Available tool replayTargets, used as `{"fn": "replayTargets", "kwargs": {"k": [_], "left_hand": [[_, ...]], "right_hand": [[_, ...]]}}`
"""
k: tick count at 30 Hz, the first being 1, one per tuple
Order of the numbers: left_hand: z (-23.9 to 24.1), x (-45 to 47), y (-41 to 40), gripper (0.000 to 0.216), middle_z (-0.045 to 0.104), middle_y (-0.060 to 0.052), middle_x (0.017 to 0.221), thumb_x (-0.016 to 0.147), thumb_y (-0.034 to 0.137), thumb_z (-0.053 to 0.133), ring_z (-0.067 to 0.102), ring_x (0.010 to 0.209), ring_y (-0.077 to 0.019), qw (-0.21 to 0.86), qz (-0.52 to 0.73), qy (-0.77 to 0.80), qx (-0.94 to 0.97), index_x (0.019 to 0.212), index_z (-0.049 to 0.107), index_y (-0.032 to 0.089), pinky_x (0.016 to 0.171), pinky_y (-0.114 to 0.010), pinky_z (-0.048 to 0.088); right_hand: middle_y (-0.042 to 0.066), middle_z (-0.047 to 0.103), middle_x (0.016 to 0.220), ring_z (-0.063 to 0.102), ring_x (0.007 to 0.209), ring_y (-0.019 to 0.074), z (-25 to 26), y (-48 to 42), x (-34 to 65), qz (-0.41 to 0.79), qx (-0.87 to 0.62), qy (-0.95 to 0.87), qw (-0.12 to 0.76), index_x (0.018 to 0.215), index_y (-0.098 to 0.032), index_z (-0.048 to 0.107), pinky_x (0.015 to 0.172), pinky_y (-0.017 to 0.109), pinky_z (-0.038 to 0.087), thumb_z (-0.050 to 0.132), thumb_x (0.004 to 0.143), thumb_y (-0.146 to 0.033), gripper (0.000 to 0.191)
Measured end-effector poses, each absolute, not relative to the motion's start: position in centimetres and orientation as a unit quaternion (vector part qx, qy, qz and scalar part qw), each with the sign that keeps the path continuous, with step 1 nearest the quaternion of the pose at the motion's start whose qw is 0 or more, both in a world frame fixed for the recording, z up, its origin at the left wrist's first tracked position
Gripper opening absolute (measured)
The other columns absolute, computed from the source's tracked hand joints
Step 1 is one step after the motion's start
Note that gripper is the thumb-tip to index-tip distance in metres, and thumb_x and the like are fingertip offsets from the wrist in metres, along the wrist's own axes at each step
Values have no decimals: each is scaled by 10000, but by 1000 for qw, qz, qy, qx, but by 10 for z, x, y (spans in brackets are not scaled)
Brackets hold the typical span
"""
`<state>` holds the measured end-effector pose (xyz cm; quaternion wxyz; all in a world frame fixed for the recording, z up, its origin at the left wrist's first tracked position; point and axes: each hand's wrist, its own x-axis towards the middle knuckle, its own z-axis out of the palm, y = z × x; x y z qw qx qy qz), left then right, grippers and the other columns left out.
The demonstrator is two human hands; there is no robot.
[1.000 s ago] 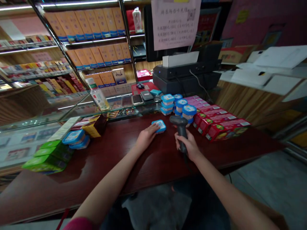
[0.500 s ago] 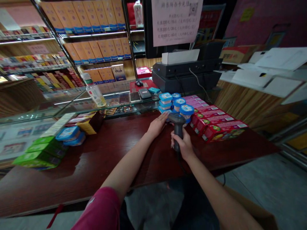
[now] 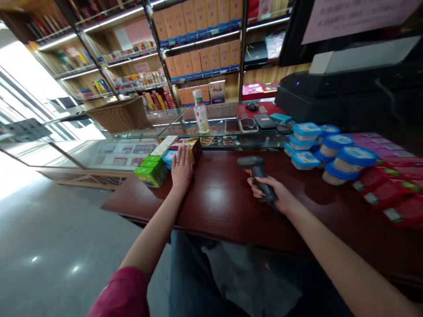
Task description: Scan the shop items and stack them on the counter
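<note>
My right hand (image 3: 271, 190) grips the handle of a black barcode scanner (image 3: 256, 169), held above the brown counter with its head tilted to the left. My left hand (image 3: 181, 169) is open, fingers stretched out together, at the blue-lidded tubs (image 3: 168, 158) on the left. It hides most of these tubs, and I cannot tell whether it touches them. Green boxes (image 3: 150, 172) lie left of this hand, and a stack of dark brown and yellow boxes (image 3: 196, 149) is just behind it. More blue-lidded tubs (image 3: 304, 160) stand stacked right of the scanner.
Red boxes (image 3: 390, 187) line the counter (image 3: 218, 193) at far right. A bottle (image 3: 201, 112) stands on the glass case behind, near a phone (image 3: 248, 125) and a black mouse (image 3: 252, 106). A monitor (image 3: 294, 35) rises at back right.
My view has swung left. My left hand has gone from the right-hand tubs across to those on the left. The scanner, still in my right hand, now tilts left.
</note>
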<state>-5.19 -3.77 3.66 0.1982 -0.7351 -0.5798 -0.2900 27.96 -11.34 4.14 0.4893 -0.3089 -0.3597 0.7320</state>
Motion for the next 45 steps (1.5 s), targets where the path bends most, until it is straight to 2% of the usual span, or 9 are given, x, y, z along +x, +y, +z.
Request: {"fn": "replayTargets", "kwargs": {"k": [3, 6, 8, 11, 14, 18, 23, 37, 45], "left_hand": [[33, -84, -36, 705, 258, -183, 1697, 950, 159, 527, 174, 1607, -293, 180, -341, -615, -688, 1612, 299, 82, 1304, -508, 233], [28, -96, -29, 501, 481, -193, 1582, 985, 163, 486, 357, 1546, -282, 148, -397, -603, -676, 1483, 512, 111, 1281, -504, 295], [26, -99, -26, 395, 619, -175, 1454, 996, 163, 476, 491, 1460, -273, 128, -441, -588, -666, 1360, 626, 136, 1273, -496, 311], [27, -97, -30, 354, 669, -119, 1402, 979, 176, 532, 575, 1381, -246, 76, -522, -539, -657, 1307, 666, 190, 1251, -454, 354], [30, -84, -37, 341, 690, -80, 1381, 962, 288, 630, 612, 1333, -241, -53, -584, -480, -653, 1292, 682, 223, 1195, -426, 427], [25, -54, -41, 450, 728, -108, 1310, 880, 476, 746, 675, 1226, -284, -322, -567, -411, -637, 1225, 722, 188, 1085, -437, 518], [15, -34, -40, 505, 747, -117, 1266, 791, 468, 841, 702, 1161, -278, -497, -499, -371, -605, 1179, 736, 162, 1053, -423, 531], [9, -35, -35, 512, 773, -96, 1183, 727, 471, 882, 719, 1099, -253, -505, -532, -375, -567, 1117, 748, 168, 1032, -411, 547], [22, -3, -44, 422, 754, -96, 1258, 835, 435, 777, 690, 1194, -290, -376, -482, -416, -673, 1172, 748, 181, 1119, -472, 492]], "right_hand": [[21, 646, 818, 375, 467, 57, 38, -98, 253, 774, -283, -361, 437, 1100, -168, 679, 437, 214, 340, 730, 747, -249, 366], [23, 636, 809, 359, 457, 54, 34, -93, 246, 785, -279, -377, 405, 1073, -164, 681, 412, 209, 305, 723, 760, -250, 328], [18, 629, 797, 358, 450, 51, 33, -94, 247, 781, -281, -386, 403, 1045, -166, 672, 406, 208, 301, 726, 772, -256, 292], [-3, 606, 767, 352, 435, 46, 34, -98, 248, 770, -283, -396, 413, 1030, -176, 651, 402, 206, 310, 734, 784, -268, 276], [-26, 587, 731, 374, 416, 56, 35, -102, 246, 758, -290, -409, 417, 1086, -196, 626, 383, 207, 310, 742, 788, -273, 330], [-29, 599, 712, 406, 411, 66, 37, -106, 241, 740, -304, -425, 423, 1117, -197, 614, 374, 209, 335, 753, 794, -283, 362], [-29, 601, 686, 401, 389, 69, 38, -109, 240, 731, -321, -428, 423, 1092, -196, 629, 345, 215, 330, 755, 800, -323, 342], [-39, 607, 626, 396, 349, 58, 30, -105, 239, 746, -305, -410, 428, 953, -190, 634, 320, 204, 320, 780, 802, -353, 265], [-105, 566, 602, 452, 381, 83, 30, -110, 267, 554, -410, -360, 629, 1167, -218, 561, 338, 209, 379, 839, 687, -409, 587]]}}
